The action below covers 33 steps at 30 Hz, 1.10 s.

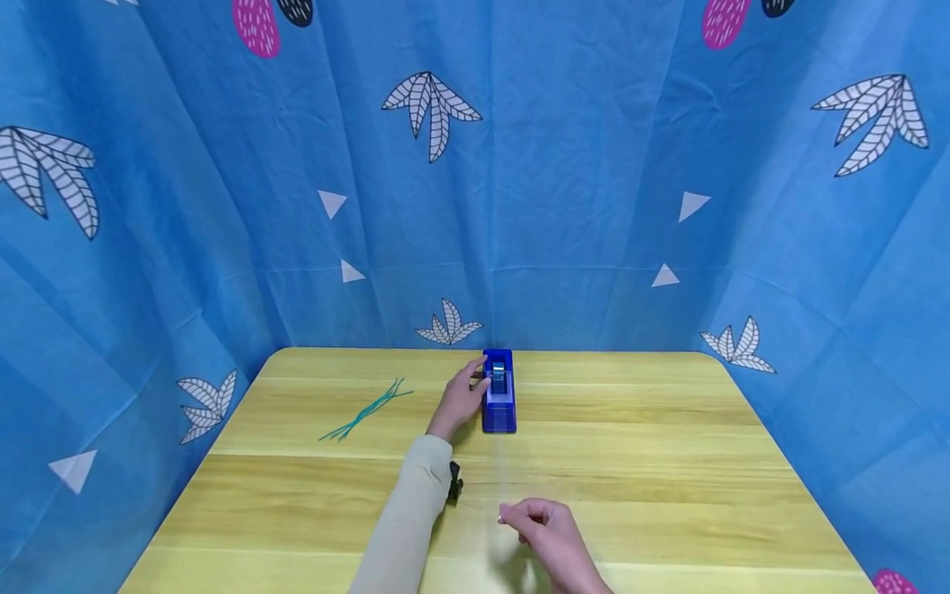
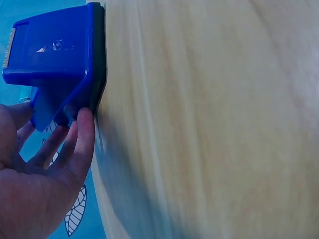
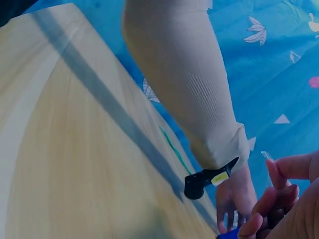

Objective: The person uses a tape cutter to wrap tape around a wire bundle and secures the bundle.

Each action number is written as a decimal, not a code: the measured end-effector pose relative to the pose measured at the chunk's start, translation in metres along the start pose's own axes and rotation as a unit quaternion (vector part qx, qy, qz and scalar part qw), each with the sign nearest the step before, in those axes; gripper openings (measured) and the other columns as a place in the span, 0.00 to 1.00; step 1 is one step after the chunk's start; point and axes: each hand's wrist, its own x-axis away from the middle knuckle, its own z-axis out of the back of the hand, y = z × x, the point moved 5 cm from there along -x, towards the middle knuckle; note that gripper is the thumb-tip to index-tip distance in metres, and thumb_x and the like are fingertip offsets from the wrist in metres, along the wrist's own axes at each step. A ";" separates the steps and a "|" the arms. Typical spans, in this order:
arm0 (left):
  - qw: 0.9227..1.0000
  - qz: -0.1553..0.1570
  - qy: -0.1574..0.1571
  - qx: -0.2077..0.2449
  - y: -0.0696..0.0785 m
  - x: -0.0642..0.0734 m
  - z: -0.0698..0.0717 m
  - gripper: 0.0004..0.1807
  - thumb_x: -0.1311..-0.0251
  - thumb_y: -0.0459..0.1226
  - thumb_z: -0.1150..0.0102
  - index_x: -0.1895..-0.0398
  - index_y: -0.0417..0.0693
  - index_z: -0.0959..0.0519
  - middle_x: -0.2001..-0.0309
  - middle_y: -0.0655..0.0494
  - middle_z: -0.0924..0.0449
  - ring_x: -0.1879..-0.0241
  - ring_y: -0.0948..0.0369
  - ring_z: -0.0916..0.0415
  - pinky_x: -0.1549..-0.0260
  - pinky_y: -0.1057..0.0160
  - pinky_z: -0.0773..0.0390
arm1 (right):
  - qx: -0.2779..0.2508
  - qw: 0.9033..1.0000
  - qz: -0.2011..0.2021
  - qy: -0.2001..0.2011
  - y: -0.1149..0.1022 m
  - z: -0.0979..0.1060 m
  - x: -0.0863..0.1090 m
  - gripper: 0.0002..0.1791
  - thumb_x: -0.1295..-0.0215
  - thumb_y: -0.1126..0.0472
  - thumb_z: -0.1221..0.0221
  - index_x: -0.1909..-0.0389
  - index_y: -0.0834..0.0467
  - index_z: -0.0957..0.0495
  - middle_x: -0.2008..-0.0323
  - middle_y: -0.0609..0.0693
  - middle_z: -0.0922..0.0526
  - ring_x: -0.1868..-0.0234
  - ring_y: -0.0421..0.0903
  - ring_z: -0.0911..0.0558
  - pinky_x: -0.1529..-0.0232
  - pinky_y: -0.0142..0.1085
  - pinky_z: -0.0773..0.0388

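A blue tape dispenser (image 1: pixel 500 418) stands at the back middle of the table. My left hand (image 1: pixel 462 399) holds it from its left side, fingers and thumb against the body; the left wrist view shows the fingertips along the lower side of the dispenser (image 2: pixel 55 55). Nearer the front, my right hand (image 1: pixel 547 532) pinches the end of a clear tape strip (image 1: pixel 500 470) between thumb and index finger. Faintly visible, the strip stretches from the dispenser to those fingertips. In the right wrist view, the tape end (image 3: pixel 268 164) sticks out past the fingertips.
Several thin teal strands (image 1: pixel 365 412) lie crossed on the wooden table (image 1: pixel 653 462), left of the left hand. Blue patterned curtains (image 1: pixel 579 206) surround the table at the back and sides. A black device (image 1: pixel 454 483) is strapped to the left wrist.
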 end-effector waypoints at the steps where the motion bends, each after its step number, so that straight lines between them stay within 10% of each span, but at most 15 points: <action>1: 1.000 0.000 0.000 0.001 0.000 0.000 0.000 0.28 0.20 0.42 0.51 0.20 0.58 0.39 0.30 0.40 0.27 0.36 0.41 0.24 0.35 0.41 0.24 | 0.004 1.000 0.001 -0.001 0.000 0.000 0.001 0.16 0.31 0.59 0.35 0.63 0.73 0.16 0.80 0.42 0.28 0.72 0.39 0.28 0.66 0.30 0.30; 27: 1.000 -0.003 -0.008 0.000 -0.002 -0.003 0.000 0.28 0.20 0.43 0.51 0.20 0.60 0.38 0.30 0.41 0.27 0.36 0.43 0.24 0.35 0.42 0.24 | 0.030 0.994 0.013 -0.100 0.012 0.003 0.008 0.21 0.29 0.56 0.38 0.69 0.74 0.20 0.71 0.48 0.15 0.59 0.40 0.18 0.61 0.29 0.30; 33: 1.000 0.008 -0.010 -0.002 -0.004 -0.004 0.000 0.28 0.20 0.44 0.51 0.20 0.63 0.38 0.30 0.42 0.27 0.35 0.43 0.24 0.35 0.43 0.23 | 0.041 0.991 -0.009 -0.124 0.016 0.001 0.009 0.22 0.29 0.53 0.38 0.66 0.73 0.18 0.80 0.43 0.24 0.70 0.41 0.26 0.65 0.30 0.31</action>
